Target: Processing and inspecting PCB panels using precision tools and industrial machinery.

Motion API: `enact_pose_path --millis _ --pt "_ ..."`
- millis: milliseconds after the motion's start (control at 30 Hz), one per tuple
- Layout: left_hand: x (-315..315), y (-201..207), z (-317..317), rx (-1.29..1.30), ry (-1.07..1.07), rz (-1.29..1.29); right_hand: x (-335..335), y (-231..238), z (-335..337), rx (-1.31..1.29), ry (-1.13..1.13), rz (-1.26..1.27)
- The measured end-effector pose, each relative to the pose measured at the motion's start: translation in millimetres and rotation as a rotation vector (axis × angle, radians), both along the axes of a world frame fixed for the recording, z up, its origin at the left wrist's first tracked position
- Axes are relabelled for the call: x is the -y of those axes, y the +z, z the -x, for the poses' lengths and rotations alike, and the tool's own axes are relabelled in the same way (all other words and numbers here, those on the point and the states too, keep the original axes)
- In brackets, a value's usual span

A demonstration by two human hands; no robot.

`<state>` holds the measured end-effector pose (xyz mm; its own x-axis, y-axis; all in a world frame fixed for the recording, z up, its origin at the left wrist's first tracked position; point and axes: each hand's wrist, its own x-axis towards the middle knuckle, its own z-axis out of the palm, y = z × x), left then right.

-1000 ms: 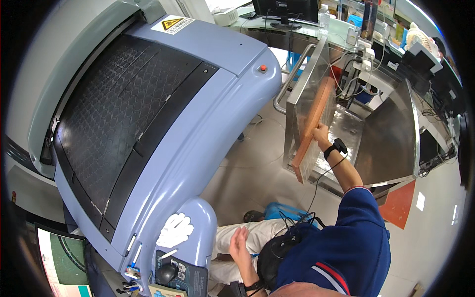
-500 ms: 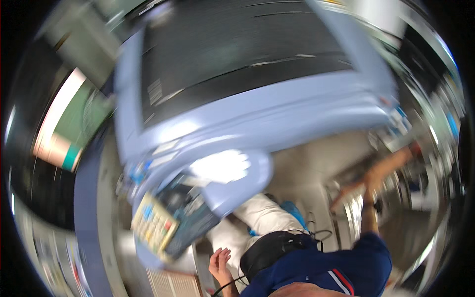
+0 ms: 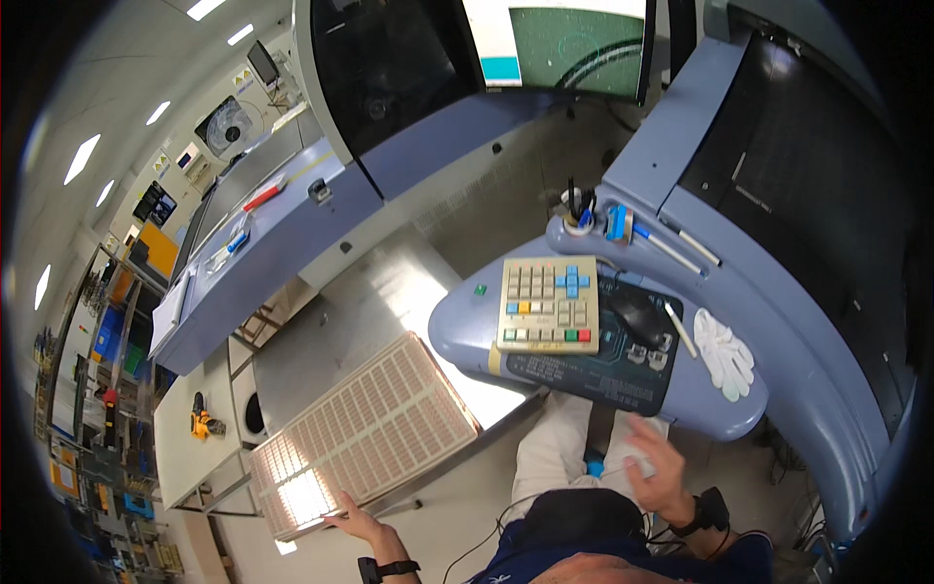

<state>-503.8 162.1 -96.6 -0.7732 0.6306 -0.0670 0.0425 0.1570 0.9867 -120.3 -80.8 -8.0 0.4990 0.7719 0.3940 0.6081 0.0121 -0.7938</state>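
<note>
My left hand (image 3: 358, 521), fingers stretched out, is at the near edge of a copper-coloured circuit panel (image 3: 375, 428); whether it presses on that edge I cannot make out. Rows of small rectangles cover the panel, which lies on a shiny metal-topped table (image 3: 336, 331). My right hand (image 3: 660, 475) is in front of my lap, slightly blurred, its thumb and fingers apart around nothing I can see. Above it is a blue-grey console shelf (image 3: 467, 331) carrying a beige keypad (image 3: 548, 305), a black mouse (image 3: 634, 316) on a dark mat, and a white glove (image 3: 724, 354).
Pens stand in a holder (image 3: 578, 219) at the shelf's back. A big blue-grey machine (image 3: 778, 243) curves along the right, and a lit monitor (image 3: 574, 49) stands at the back. On a pale side table (image 3: 199, 462) is a yellow-and-black tool (image 3: 204, 419). Racks line the far left.
The view has swung left, bringing the panel and metal table into sight. My left hand is now at the panel's edge. My right hand has come in from far right to my lap.
</note>
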Motion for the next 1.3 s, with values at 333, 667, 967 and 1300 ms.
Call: enact_pose_path --millis 333,667,967,1300 --pt "5.4 -47.3 21.4 0.374 -0.11 -0.222 -98.9 -22.4 33.5 0.001 0.54 0.092" --pt "56.0 22.8 64.4 0.984 -0.347 -0.248 -114.5 -31.0 28.6 -0.009 0.758 0.2" --pt "81.4 79.2 78.8 0.921 -0.754 -0.616 -103.8 -15.7 39.7 -0.902 1.097 0.384" --pt "-35.4 105.7 -50.7 0.684 -1.353 -0.862 -59.9 18.7 -0.7 -1.357 0.301 -0.183"
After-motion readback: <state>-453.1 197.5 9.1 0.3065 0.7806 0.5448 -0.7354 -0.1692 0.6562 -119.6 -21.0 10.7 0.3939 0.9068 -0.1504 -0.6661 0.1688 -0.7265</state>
